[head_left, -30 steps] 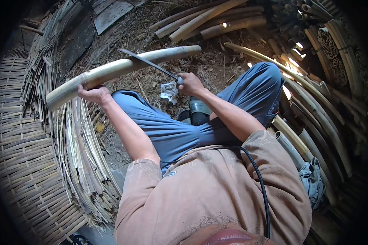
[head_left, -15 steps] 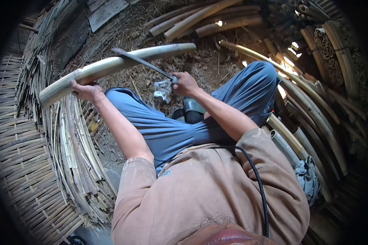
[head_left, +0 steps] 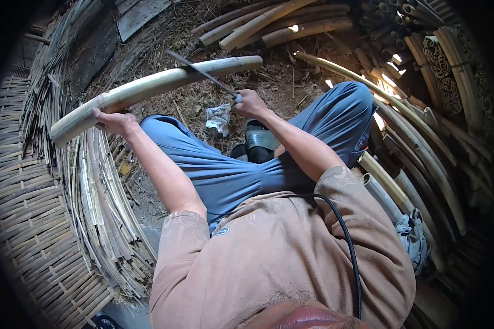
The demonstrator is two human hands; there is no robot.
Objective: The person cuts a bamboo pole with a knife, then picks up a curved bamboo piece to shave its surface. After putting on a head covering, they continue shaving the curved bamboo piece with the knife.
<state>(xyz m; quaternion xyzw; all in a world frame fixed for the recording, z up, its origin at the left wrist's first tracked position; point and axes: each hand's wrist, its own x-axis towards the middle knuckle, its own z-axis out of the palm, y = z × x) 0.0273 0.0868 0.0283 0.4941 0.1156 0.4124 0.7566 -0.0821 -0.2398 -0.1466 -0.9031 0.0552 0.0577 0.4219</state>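
- The bamboo pole [head_left: 148, 86] was long, pale and smooth, gently curved in our view, and it was held above the straw-littered ground [head_left: 290, 88], crossing over our knees.
- Our left hand [head_left: 112, 120] gripped it from beneath near its closer end, fingers closed around the pole, arm stretched out to the left.
- Our right hand [head_left: 251, 103] was closed around the handle of a long knife [head_left: 203, 72], whose blade lay across the pole near its far end.
- Beside our left leg lay a stack of split bamboo strips [head_left: 101, 203] next to a woven mat [head_left: 22, 219].
- More bamboo poles [head_left: 422, 159] were piled at our right.
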